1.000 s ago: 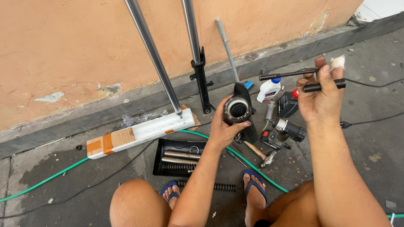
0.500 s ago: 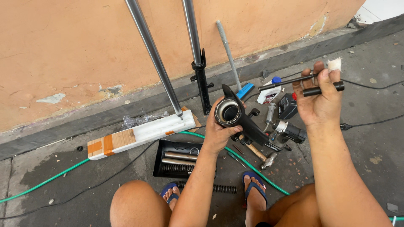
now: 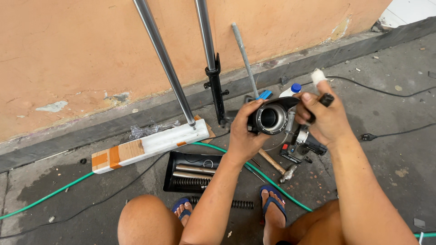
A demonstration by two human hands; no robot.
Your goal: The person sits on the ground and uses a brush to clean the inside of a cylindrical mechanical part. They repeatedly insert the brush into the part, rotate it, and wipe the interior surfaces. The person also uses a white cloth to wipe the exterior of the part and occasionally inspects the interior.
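My left hand [image 3: 244, 131] grips a black tubular part [image 3: 272, 118] with a round metal-rimmed opening facing me, lifted in front of my chest. My right hand [image 3: 324, 118] is closed on a thin black-handled tool [image 3: 326, 98] and touches the right side of the same part. A finger of the right hand wears a white wrap [image 3: 318, 75]. Below the hands lie a hammer [image 3: 278, 164] and a power tool [image 3: 306, 143] on the concrete floor.
Two chrome fork tubes [image 3: 165, 63] lean on the orange wall, one on a white block [image 3: 150, 144]. A black tray [image 3: 190, 171] holds springs and rods. A green hose [image 3: 254, 174] crosses the floor by my sandalled feet [image 3: 272, 206]. A white bottle [image 3: 290, 90] stands near the wall.
I have raised the black part and turned its opening toward me. My right hand has come left and down to meet it.
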